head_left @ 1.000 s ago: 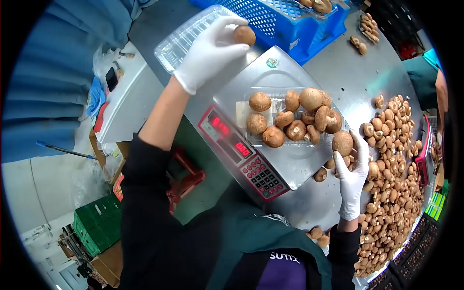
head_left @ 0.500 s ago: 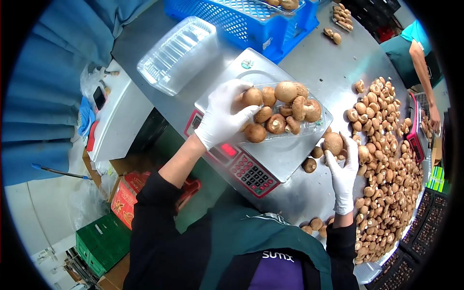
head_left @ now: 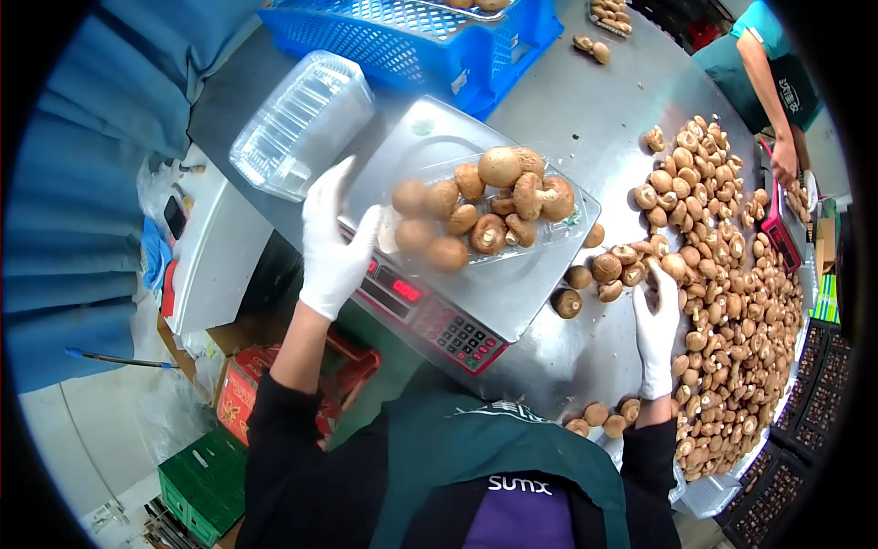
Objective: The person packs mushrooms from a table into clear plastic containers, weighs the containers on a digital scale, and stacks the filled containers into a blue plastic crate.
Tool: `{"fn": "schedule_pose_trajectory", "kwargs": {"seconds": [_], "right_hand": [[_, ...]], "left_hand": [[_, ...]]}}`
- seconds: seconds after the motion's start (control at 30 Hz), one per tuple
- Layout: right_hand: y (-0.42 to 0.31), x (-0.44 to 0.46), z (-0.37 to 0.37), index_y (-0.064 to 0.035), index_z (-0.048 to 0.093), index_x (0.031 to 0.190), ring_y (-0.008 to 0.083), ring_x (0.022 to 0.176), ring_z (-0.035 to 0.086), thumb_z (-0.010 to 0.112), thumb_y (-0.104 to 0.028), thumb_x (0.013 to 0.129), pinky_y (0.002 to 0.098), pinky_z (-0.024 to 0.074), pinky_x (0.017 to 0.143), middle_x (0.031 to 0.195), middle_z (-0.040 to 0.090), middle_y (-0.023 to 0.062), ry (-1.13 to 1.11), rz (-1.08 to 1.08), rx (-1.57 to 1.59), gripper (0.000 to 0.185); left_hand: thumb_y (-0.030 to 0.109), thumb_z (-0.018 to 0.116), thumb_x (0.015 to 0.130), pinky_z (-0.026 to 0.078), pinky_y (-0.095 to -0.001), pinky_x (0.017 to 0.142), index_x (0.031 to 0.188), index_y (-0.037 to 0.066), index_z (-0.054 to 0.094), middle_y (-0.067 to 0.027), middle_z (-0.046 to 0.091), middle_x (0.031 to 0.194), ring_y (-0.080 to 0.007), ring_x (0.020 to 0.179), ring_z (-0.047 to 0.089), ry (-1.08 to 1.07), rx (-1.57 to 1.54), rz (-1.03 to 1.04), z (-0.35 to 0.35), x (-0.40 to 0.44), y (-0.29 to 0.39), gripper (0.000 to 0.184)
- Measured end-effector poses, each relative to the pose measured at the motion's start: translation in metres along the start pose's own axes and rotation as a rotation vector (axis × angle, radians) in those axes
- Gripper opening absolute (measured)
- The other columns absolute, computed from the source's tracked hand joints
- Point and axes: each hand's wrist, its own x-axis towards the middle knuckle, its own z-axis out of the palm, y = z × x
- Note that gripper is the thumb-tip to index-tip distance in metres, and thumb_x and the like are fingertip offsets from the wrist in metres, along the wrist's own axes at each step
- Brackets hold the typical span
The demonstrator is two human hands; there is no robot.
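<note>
My left hand [head_left: 334, 247], in a white glove, is open beside the scale's left edge, thumb and fingers apart. Just right of it, blurred mushrooms [head_left: 416, 235] are at the near end of a clear plastic tray [head_left: 549, 240] holding several brown mushrooms [head_left: 487, 235]. The tray rests on a digital scale [head_left: 540, 302] with a lit red display [head_left: 405, 290]. My right hand [head_left: 657, 329], also gloved, has thumb and fingers apart at the edge of the mushroom pile [head_left: 732, 348]. Its fingertips are close to loose mushrooms [head_left: 631, 272]; contact is unclear.
Stacked clear trays [head_left: 302, 123] stand at the upper left, beside a blue crate [head_left: 412, 55]. A co-worker's hand [head_left: 784, 163] is over another scale [head_left: 782, 229] at the right. Several mushrooms [head_left: 596, 414] lie near my body. Black crates [head_left: 809, 403] stand at lower right.
My left hand has drawn back left from the mushrooms over the tray and opened. My right hand has moved down and right, off the mushroom it had hold of. The view has shifted slightly.
</note>
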Motion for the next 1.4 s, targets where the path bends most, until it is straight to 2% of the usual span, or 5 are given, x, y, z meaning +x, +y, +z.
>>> {"fn": "schedule_pose_trajectory", "kwargs": {"seconds": [0.17, 0.23, 0.63, 0.9, 1.4], "right_hand": [[-0.073, 0.057, 0.039, -0.0058, 0.061, 0.131, 0.0138, 0.081, 0.061, 0.065, -0.010, 0.091, 0.0267, 0.0506, 0.072, 0.094, 0.062, 0.0061, -0.250, -0.123, 0.180, 0.040], [-0.072, 0.071, 0.067, -0.0054, 0.062, 0.127, 0.0133, 0.075, 0.058, 0.065, -0.011, 0.090, 0.0264, 0.0494, 0.071, 0.089, 0.062, 0.0048, -0.237, -0.176, 0.284, 0.038], [-0.047, 0.152, 0.046, -0.0038, 0.054, 0.109, 0.0119, 0.064, 0.062, 0.063, -0.004, 0.089, 0.0264, 0.0528, 0.058, 0.084, 0.058, 0.0044, -0.283, 0.180, 0.560, 0.022], [0.036, 0.257, 0.057, 0.0004, 0.052, 0.102, 0.0201, 0.062, 0.066, 0.061, 0.002, 0.085, 0.0300, 0.0573, 0.053, 0.085, 0.060, 0.0116, -0.077, 0.302, 0.602, 0.019], [0.090, 0.281, 0.064, 0.0103, 0.053, 0.131, 0.0155, 0.077, 0.069, 0.060, -0.011, 0.093, 0.0273, 0.0576, 0.069, 0.097, 0.069, 0.0162, -0.386, 0.316, 0.389, 0.044]], "left_hand": [[0.010, 0.059, 0.097, 0.045, -0.0186, 0.057, 0.128, 0.005, 0.055, -0.0007, 0.063, 0.088, -0.0068, 0.071, 0.060, -0.287, -0.430, -0.500, 0.009, -0.045, -0.009, 0.032], [0.006, 0.059, 0.097, 0.050, -0.0229, 0.070, 0.123, 0.000, 0.055, -0.0020, 0.062, 0.083, -0.0086, 0.071, 0.060, -0.313, -0.575, -0.638, 0.011, -0.044, 0.006, 0.027], [0.005, 0.059, 0.091, 0.047, -0.0230, 0.051, 0.114, 0.002, 0.057, -0.0036, 0.063, 0.084, -0.0092, 0.062, 0.061, -0.331, -0.378, -0.351, 0.076, 0.078, 0.019, 0.023], [0.014, 0.060, 0.084, 0.052, -0.0421, 0.090, 0.104, 0.003, 0.068, -0.0231, 0.069, 0.101, -0.0413, 0.101, 0.065, -0.415, -0.001, -0.111, 0.231, 0.230, 0.023, 0.024], [0.015, 0.064, 0.086, 0.054, -0.0392, 0.084, 0.107, 0.000, 0.068, -0.0234, 0.070, 0.099, -0.0388, 0.097, 0.067, -0.570, 0.264, 0.279, 0.264, 0.249, 0.049, 0.026]]}}
